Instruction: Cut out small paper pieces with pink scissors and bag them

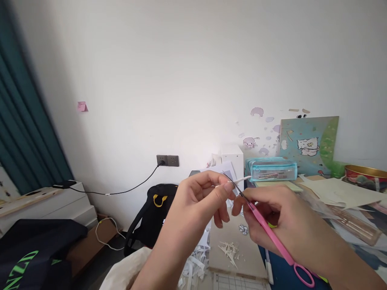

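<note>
My left hand point(208, 197) is closed, with the thumb and index finger pinching a thin white strip point(243, 179), probably paper. One end of it sticks out to the right past the fingertips. Pink scissors point(269, 231) are in my right hand point(278, 209), gripped around the middle, with the loop end hanging free at lower right. Their narrow dark blades meet the strip right beside my left thumb. Below both hands lies a greyish-brown board point(220, 225). It carries a small heap of pale paper scraps point(229, 251) and a little cut-out flower shape point(243, 229).
White paper offcuts point(195, 257) pile up left of the board. A white pen point(269, 268) lies along its right edge. Behind stand a blue-trimmed clear pencil case point(273, 171) and a white box point(232, 155). Paper sheets point(341, 191) cover the right side. A black backpack point(152, 201) sits left.
</note>
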`<state>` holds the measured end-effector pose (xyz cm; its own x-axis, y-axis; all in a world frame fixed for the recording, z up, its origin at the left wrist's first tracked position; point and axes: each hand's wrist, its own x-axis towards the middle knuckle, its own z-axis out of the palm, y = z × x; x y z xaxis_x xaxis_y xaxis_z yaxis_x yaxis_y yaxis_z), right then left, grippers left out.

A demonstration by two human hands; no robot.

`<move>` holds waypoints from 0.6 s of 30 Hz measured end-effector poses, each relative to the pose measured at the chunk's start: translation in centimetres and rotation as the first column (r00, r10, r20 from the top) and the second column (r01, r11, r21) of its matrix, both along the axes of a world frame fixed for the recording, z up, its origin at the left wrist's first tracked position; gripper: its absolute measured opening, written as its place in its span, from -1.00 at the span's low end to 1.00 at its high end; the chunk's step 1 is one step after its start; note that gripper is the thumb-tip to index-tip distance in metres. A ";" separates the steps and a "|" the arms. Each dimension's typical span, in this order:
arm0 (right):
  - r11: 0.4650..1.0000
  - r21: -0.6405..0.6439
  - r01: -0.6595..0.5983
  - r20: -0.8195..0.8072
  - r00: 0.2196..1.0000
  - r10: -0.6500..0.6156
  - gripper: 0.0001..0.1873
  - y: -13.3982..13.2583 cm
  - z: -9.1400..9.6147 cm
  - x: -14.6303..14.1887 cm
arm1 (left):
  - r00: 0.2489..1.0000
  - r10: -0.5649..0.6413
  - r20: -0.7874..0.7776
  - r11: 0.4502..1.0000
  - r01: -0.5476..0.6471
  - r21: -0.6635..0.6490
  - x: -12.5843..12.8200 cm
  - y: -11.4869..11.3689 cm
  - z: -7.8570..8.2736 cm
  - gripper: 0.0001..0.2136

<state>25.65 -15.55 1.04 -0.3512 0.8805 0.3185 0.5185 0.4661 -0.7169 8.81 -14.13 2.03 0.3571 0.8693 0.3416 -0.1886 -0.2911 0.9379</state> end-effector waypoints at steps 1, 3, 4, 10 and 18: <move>1.000 0.004 -0.019 -0.005 1.000 0.019 -0.83 0.1 -0.2 0.1 | 1.000 0.001 -0.002 1.000 -0.001 -0.001 0.0 -0.1 0.0 -0.85; 0.998 -0.004 -0.057 -0.009 0.998 0.057 -0.85 0.1 -0.4 0.2 | 1.000 0.007 -0.013 1.000 -0.008 -0.010 -0.1 -0.1 0.0 -0.85; 0.998 -0.016 -0.066 -0.009 0.998 0.066 -0.86 0.0 -0.4 0.3 | 1.000 0.012 -0.019 1.000 -0.012 -0.012 -0.1 -0.2 0.0 -0.85; 0.993 -0.106 -0.056 0.020 0.998 0.059 -0.92 -0.7 0.6 0.2 | 0.999 0.024 -0.036 1.000 -0.025 -0.008 -0.2 -0.4 0.2 -0.85; 0.999 -0.047 -0.025 0.026 0.999 0.027 -0.91 -0.4 0.2 0.4 | 1.000 -0.029 0.001 0.999 0.029 -0.039 0.0 -0.5 0.4 -0.85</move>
<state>26.01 -15.97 1.24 -0.3820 0.8847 0.2673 0.5256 0.4458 -0.7246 8.86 -14.64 2.48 0.3819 0.8714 0.3079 -0.1969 -0.2487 0.9483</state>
